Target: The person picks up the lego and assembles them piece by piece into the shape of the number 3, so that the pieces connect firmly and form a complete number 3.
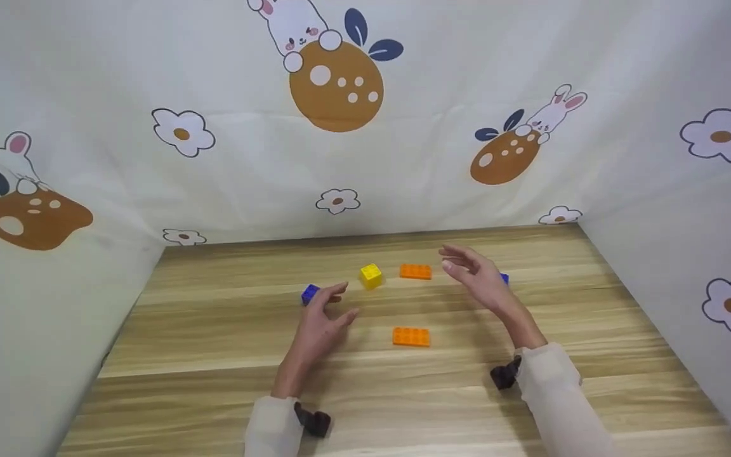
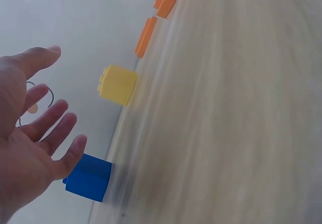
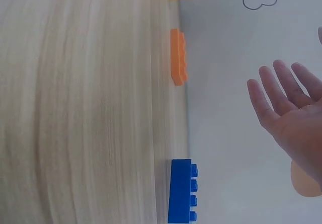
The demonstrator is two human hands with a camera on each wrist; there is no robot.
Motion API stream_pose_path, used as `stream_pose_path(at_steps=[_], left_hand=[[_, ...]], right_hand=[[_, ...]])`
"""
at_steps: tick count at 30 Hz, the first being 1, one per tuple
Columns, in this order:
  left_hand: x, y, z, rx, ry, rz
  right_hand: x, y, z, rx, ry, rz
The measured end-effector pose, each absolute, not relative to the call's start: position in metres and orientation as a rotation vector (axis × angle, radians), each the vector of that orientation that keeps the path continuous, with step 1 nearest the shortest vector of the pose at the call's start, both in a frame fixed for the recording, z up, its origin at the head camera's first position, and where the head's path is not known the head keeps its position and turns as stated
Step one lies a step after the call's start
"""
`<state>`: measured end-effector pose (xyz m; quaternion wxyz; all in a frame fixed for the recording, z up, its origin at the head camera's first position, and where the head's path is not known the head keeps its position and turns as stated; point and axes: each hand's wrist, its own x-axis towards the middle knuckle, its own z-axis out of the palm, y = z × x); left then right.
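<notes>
My left hand hovers over the table's left half, fingers spread and nothing between them. Its fingers overlap a small blue block in the head view; the left wrist view shows that blue block beside the little finger. Over the right side, my empty right hand is raised with relaxed fingers. It partly hides a longer blue brick, which the right wrist view shows as a studded blue brick. A yellow block and a flat orange brick sit between the hands, with another orange brick nearer me.
The blocks lie on a wood-grain table. A pale curtain printed with rabbits and flowers rises along its back and sides. Black wrist cameras are strapped at both cream sleeves.
</notes>
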<state>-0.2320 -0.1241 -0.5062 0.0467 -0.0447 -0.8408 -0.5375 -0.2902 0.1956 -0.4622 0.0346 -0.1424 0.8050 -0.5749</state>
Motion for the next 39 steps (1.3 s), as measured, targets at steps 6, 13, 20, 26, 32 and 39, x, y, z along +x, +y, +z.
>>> stream_pose_path(at_steps=[6,13,20,26,32,39], left_hand=[[-0.234,-0.121,-0.503,-0.188,-2.615,-1.77],[-0.237,-0.112,-0.504,-0.247,-2.676,-1.809],[-0.242,-0.113,-0.507,-0.19,-2.649,-1.814],[-0.243,-0.134,-0.502,-0.106,-2.483,-1.782],[-0.244,-0.158,-0.499,0.018,-2.369,-1.741],[-0.243,-0.17,-0.505,0.175,-2.411,-1.709]], right_hand=[[-0.287,0.204,-0.463,-0.412,2.493,-1.851],[-0.285,0.214,-0.467,-0.376,2.498,-1.932],[-0.284,0.213,-0.472,-0.402,2.488,-1.902],[-0.28,0.21,-0.483,-0.485,2.467,-1.758],[-0.273,0.21,-0.491,-0.559,2.435,-1.578],[-0.264,0.202,-0.495,-0.664,2.386,-1.317]])
